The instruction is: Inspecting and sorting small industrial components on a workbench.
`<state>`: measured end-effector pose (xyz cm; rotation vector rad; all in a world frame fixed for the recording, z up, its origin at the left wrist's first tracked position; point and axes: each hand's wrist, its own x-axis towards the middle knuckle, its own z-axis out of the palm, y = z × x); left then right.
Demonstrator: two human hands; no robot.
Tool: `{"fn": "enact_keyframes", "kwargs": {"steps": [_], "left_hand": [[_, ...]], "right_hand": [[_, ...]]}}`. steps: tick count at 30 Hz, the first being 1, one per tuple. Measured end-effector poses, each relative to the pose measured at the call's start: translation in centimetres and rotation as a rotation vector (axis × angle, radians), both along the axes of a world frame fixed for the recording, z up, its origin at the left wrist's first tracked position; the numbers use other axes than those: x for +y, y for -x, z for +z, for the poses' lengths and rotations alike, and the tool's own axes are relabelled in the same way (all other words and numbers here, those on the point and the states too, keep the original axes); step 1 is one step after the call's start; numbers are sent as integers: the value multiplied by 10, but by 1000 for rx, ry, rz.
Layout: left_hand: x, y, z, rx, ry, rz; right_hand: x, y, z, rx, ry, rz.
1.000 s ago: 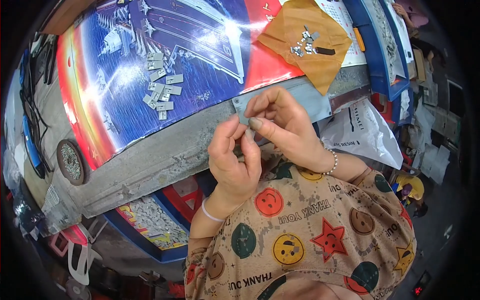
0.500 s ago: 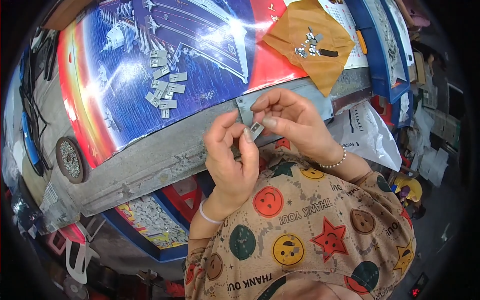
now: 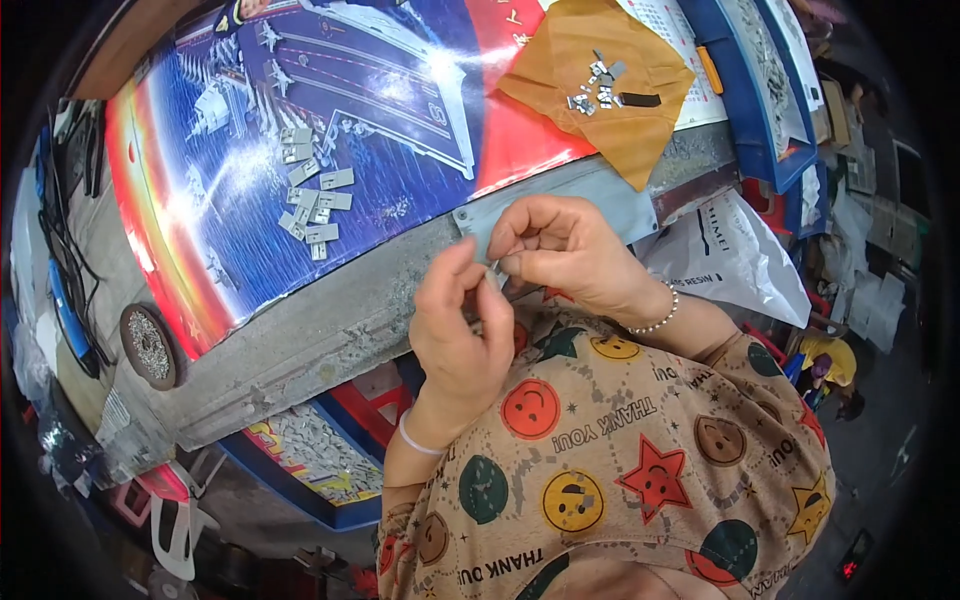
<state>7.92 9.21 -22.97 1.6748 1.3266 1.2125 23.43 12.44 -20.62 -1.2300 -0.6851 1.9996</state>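
Observation:
Close together over the bench's near edge, both my hands work at one small grey rectangular piece (image 3: 491, 274). My left hand (image 3: 458, 325) pinches it between thumb and forefinger, and the fingertips cover most of it. Against its far side press the thumb and forefinger of my right hand (image 3: 578, 252), closed in a pinch. Whatever sits between those right fingertips is too small to make out. Several similar grey pieces (image 3: 322, 201) lie loosely grouped on the blue poster to the left. Small metal parts (image 3: 604, 88) and a dark strip (image 3: 640, 100) rest on brown paper (image 3: 560, 60).
Under my hands runs the grey bench edge (image 3: 370, 285), with a flat metal plate (image 3: 630, 212) on it. A round dish of bits (image 3: 148, 345) stands left. Blue bins (image 3: 760, 130) line the right, near a white plastic bag (image 3: 745, 260). Below sits another bin (image 3: 325, 460) full of grey pieces.
My right fingertips have closed in on the grey piece, which was plainly visible before and is now mostly covered. The whole view has shifted slightly.

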Motion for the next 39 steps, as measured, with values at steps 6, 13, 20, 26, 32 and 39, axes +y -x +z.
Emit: {"fn": "enact_keyframes", "kwargs": {"steps": [6, 13, 20, 26, 32, 39], "left_hand": [[0, 4, 16, -405, 419, -34], [4, 6, 24, -477, 546, -92], [18, 15, 36, 72, 148, -188], [31, 29, 36, 219, 18, -221], [82, 65, 39, 282, -37, -158], [226, 162, 8, 493, -212, 87]], "right_hand": [[-5, -8, -1, -72, -326, 167], [5, -23, 5, -268, -594, 363], [5, -22, -3, -233, -667, 200], [16, -15, -1, -261, -703, 259], [33, -7, -6, -121, -538, 77], [29, -28, -3, -770, -916, 46]]}}
